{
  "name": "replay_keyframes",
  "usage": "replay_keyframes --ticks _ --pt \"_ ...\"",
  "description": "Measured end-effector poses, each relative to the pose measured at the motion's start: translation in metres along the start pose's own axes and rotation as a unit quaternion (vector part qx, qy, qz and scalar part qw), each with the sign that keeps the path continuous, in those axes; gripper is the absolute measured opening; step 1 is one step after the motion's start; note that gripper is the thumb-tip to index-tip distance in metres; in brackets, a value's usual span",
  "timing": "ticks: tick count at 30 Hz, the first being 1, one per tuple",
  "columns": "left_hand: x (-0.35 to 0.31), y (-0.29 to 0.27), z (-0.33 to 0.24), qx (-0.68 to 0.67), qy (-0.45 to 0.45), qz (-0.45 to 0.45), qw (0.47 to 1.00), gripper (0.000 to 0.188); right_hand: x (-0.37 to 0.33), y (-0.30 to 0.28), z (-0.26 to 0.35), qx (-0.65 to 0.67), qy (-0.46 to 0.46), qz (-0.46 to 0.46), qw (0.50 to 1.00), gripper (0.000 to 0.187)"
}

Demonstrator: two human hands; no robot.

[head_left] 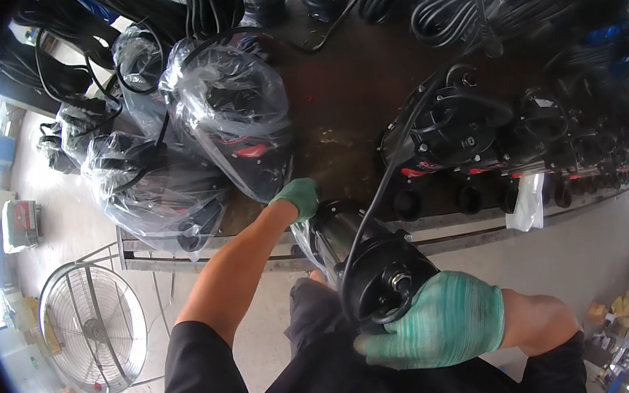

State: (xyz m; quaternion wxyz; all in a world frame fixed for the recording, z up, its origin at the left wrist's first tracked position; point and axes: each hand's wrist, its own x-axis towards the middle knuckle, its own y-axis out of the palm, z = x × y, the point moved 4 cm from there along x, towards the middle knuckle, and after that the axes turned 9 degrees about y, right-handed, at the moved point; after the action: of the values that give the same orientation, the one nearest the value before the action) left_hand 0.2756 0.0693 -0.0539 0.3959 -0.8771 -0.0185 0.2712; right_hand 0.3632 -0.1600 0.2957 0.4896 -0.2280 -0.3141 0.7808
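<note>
A submersible pump [339, 233] with a dark, shiny cylindrical body lies tilted in front of me, its black round cable end [379, 275] toward my body. My right hand [448, 321], in a green knitted glove, is wrapped round that end. By the far end of the body, my left hand [299, 198], also gloved in green, is closed on clear plastic film [304, 241], which hangs along the pump's left side. Its fingertips are partly hidden. A black cable [387, 180] arches from the pump over the bench.
Bagged pumps [229, 105] stand on the dark bench [329, 124] at left. Several unbagged black pumps [448, 129] line the right side, with a white plastic piece [527, 202] at the edge. Coiled cables [456, 2] lie at the back. A floor fan [93, 326] stands at left.
</note>
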Motion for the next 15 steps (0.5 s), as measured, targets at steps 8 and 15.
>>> replay_keyframes --ticks 8,15 --pt "0.006 -0.013 -0.031 0.13 -0.017 0.025 0.991 0.023 -0.001 0.002 0.002 -0.01 -0.021 -0.006 1.0 0.03" --pt "0.028 -0.02 -0.033 0.166 0.048 -0.092 0.981 0.025 0.012 -0.012 0.01 -0.028 0.027 -0.044 0.998 0.01"
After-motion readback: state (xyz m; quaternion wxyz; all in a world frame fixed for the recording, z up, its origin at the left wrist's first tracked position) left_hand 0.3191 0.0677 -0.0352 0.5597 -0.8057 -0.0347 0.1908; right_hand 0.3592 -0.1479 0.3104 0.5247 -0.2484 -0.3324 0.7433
